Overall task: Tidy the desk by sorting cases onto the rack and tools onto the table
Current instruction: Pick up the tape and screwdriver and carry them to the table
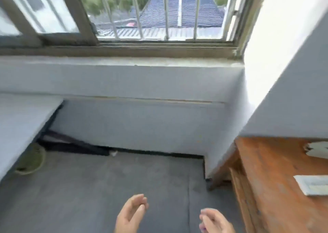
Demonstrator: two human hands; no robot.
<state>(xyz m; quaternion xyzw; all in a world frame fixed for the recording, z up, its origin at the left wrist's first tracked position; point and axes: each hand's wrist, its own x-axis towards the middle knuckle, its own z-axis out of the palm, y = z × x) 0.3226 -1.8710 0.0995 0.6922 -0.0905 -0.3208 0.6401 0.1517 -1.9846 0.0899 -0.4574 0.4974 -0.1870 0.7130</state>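
both hands are hanging empty over the floor (106, 179) left of the desk (276, 170): left hand (130, 215) spread loosely, right hand (215, 221) curling, blurred. a white case (314, 184) is lying on the desk.

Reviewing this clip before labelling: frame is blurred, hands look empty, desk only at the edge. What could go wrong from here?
1. The left hand and right hand seem to hold nothing, and the wooden desk sits at the right edge, so a reach now would be poorly guided.
2. The flat white item lies near the frame edge and is blurred; it could be misidentified.
3. No rack is visible, so placement cannot be checked.
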